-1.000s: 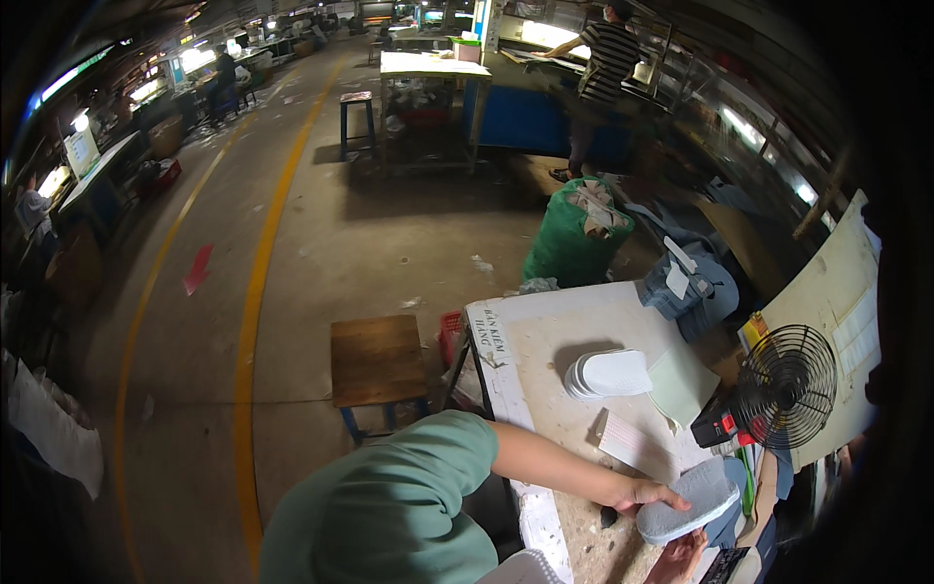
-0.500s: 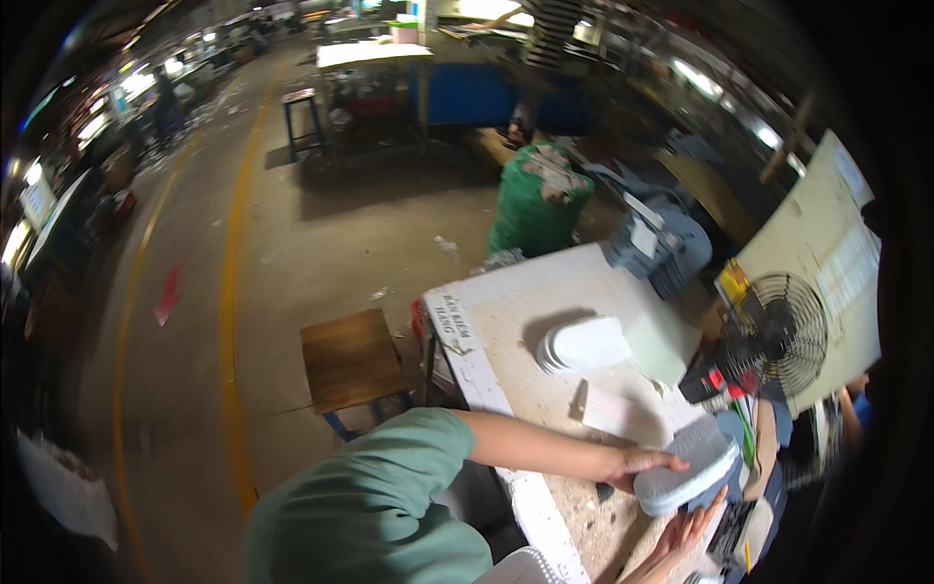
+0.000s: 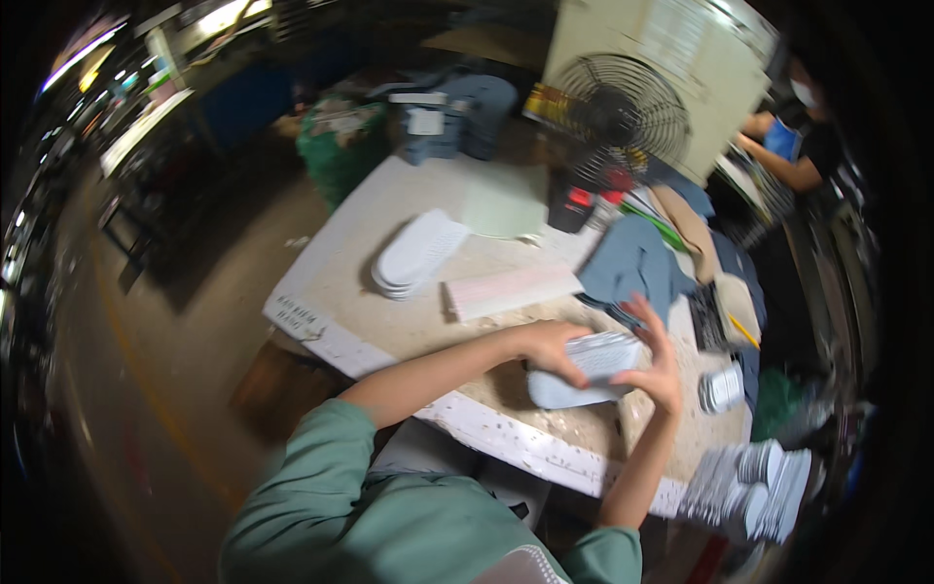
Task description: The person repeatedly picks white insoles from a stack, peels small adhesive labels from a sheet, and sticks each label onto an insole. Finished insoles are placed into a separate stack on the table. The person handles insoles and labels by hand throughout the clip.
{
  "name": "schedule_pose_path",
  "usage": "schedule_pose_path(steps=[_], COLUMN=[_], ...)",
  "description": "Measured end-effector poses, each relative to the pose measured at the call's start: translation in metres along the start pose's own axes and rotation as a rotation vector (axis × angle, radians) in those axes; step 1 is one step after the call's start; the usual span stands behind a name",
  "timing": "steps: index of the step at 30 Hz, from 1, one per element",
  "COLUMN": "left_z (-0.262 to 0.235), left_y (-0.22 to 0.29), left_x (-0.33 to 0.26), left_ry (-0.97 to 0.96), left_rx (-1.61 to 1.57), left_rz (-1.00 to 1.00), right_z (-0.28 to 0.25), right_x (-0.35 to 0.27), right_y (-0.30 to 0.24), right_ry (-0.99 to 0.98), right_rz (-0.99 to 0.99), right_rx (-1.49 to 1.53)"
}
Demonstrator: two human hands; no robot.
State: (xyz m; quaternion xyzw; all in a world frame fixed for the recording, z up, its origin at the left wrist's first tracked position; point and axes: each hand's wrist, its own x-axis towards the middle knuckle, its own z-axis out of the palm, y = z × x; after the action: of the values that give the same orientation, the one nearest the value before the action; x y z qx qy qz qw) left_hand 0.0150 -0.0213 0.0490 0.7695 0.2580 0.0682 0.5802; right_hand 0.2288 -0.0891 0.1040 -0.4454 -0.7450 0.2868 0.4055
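Note:
My left hand (image 3: pixel 551 347) grips the near left end of a stack of white insole-shaped pieces (image 3: pixel 592 367) resting on the worktable (image 3: pixel 409 321). My right hand (image 3: pixel 654 356) closes around the stack's right end, fingers spread over its top edge. Both forearms come in from the lower edge in green sleeves. Farther left on the table lies a second pile of white insole-shaped pieces (image 3: pixel 416 255).
A pale pink sheet (image 3: pixel 511 290) and blue fabric (image 3: pixel 632 265) lie behind the held stack. A black fan (image 3: pixel 619 119) stands at the table's far side. More white stacks (image 3: pixel 754 482) sit at the lower right. Another person (image 3: pixel 793 146) works at the far right.
The view has swung down and closer to the table. My right hand has come up onto the stack that my left hand was holding alone.

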Motion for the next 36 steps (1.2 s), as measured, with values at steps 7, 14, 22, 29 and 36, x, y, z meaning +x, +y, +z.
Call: schedule_pose_path(steps=[7, 14, 22, 29, 36], left_z=[-0.006, -0.039, -0.038, -0.019, -0.034], left_y=[-0.016, -0.013, 0.006, 0.016, 0.009], left_x=[0.009, -0.004, -0.021, -0.019, -0.022], left_ry=[-0.056, 0.464, 0.288, 0.236, 0.312], left_rx=[-0.800, -1.121, 0.176, 0.648, 0.333], left_rz=[-0.204, 0.193, 0.269, 0.018, 0.296], right_z=[0.000, 0.006, 0.031, 0.040, 0.024], right_x=[-0.016, -0.001, -0.002, 0.000, -0.004], right_y=[0.006, 0.042, 0.021, 0.035, 0.023], right_ry=[0.135, 0.325, 0.136, -0.042, -0.101], right_rz=[-0.218, -0.092, 0.155, 0.133, 0.059], right_rx=[0.154, 1.456, 0.594, -0.012, -0.245])
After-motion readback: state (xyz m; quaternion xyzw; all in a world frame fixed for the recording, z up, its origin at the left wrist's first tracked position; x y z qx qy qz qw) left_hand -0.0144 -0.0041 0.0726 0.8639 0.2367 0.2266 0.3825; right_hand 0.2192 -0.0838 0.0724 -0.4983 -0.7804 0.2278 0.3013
